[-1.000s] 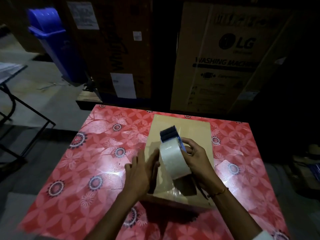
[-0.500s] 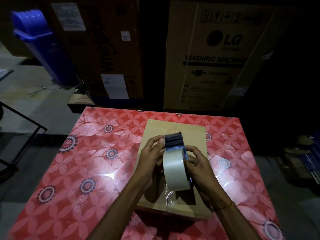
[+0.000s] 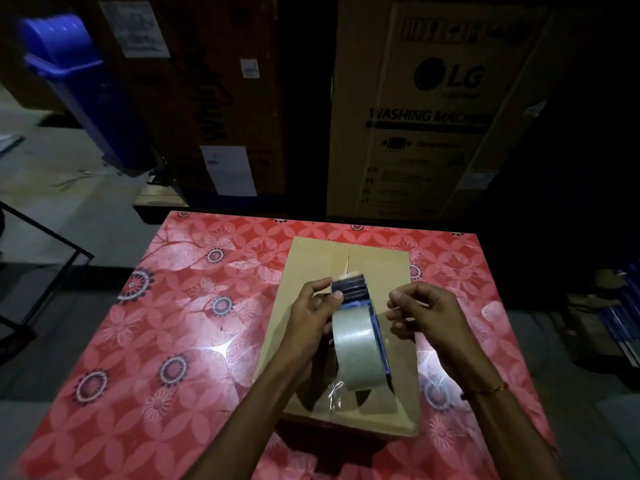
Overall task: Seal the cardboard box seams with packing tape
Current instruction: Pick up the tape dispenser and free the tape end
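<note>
A closed brown cardboard box (image 3: 377,268) lies on the red flowered table, its centre seam running away from me. Over the seam stands a tape dispenser (image 3: 358,337) with a clear roll and a dark blue frame. My left hand (image 3: 313,318) grips the dispenser's left side near its dark cutter head. My right hand (image 3: 424,315) hovers just right of the dispenser, off it, with fingers curled and nothing visible in them. A crinkled strip of clear tape (image 3: 335,393) hangs from the roll onto the box near its front edge.
The red table (image 3: 180,341) extends left of the box. Behind it stand a large LG washing machine carton (image 3: 436,109) and a darker carton (image 3: 207,98). A blue bin (image 3: 86,91) leans at the far left. A black metal frame (image 3: 45,237) stands left.
My right hand has let go of the dispenser and moved slightly right. My left hand has shifted up to hold the dispenser near its cutter head.
</note>
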A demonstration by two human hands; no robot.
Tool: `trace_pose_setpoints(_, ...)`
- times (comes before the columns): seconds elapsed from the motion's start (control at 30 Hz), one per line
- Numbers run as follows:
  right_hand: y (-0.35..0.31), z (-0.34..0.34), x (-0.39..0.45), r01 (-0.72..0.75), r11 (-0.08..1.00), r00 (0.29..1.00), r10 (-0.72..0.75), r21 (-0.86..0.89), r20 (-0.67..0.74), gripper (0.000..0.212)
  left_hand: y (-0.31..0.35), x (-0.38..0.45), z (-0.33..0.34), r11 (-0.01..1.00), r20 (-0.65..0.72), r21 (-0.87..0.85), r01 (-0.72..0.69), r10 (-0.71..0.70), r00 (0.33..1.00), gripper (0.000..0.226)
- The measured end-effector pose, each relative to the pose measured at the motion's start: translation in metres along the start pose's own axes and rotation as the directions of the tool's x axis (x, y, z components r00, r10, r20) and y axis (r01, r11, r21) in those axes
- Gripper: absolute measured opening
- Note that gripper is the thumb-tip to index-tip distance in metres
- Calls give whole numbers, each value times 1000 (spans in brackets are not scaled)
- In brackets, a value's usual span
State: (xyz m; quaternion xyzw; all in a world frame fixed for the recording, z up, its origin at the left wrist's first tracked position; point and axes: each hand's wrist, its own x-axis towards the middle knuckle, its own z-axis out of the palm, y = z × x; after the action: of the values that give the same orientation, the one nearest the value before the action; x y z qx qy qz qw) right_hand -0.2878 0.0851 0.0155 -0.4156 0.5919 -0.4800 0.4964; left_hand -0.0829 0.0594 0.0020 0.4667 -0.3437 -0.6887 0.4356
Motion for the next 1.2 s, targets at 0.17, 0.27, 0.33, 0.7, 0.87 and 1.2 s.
trace_pose_setpoints(0.17,-3,13,7,62,992,996,-69,-113,-64,28,1,2,0,985,62,168,-40,30,998,28)
trace_pose_setpoints(0.27,-7,26,9,109,979,982,-133,-171,-131,37,4,1,-6,971,86,237,-42,22,996,27)
trace_pose_setpoints(0.33,-9,32,11,110,976,991,-121,-186,-51,25,5,1,-10,968,75,247,-50,32,997,28)
trace_pose_setpoints(0.7,-14,54,27,169,954,977,-130,-246,167,6,10,0,-14,978,74,210,-5,-11,997,30)
trace_pose_setpoints(0.87,-16,60,31,185,940,976,-141,-288,168,7,14,2,-7,989,81,118,94,-104,991,32)
trace_pose_setpoints(1.2,-27,62,42,207,874,975,-145,-440,170,13,16,3,-7,976,158,30,218,-220,963,30)
